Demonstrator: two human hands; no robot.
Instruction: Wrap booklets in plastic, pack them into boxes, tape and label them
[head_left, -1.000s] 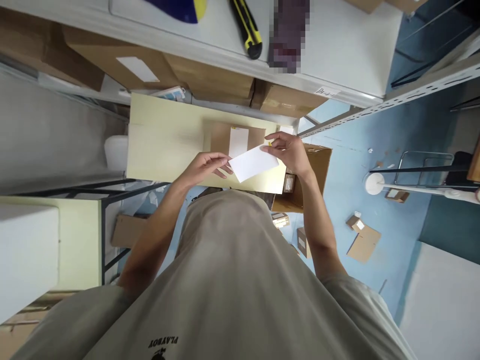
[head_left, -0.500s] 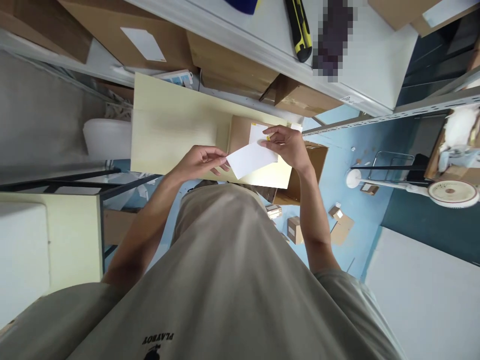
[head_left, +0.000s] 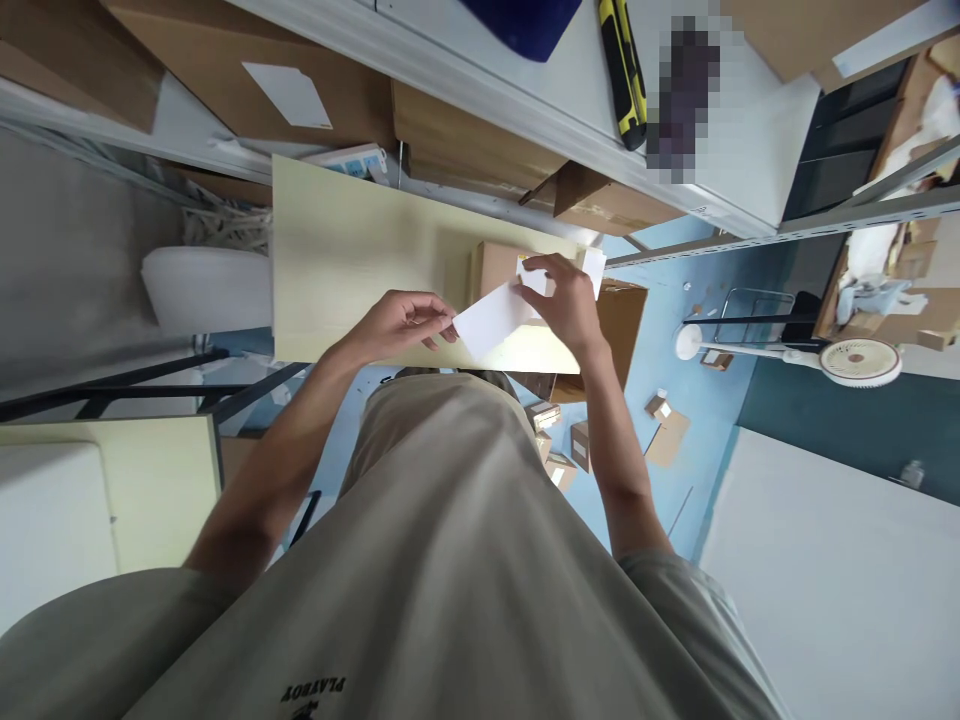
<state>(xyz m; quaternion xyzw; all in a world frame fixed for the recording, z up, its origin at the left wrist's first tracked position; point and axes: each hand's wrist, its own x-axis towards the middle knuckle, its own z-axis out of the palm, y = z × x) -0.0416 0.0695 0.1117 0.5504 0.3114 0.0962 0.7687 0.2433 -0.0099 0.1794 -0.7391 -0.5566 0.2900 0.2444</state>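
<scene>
Olive-grey shirt (head_left: 457,560) (black "PLAYBOY" lettering (head_left: 313,690))

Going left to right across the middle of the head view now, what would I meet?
Rounded white object → left hand → held white paper → right hand → open cardboard box → white fan head.

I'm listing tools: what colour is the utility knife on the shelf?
The utility knife is black and yellow, best seen in the head view.
</scene>
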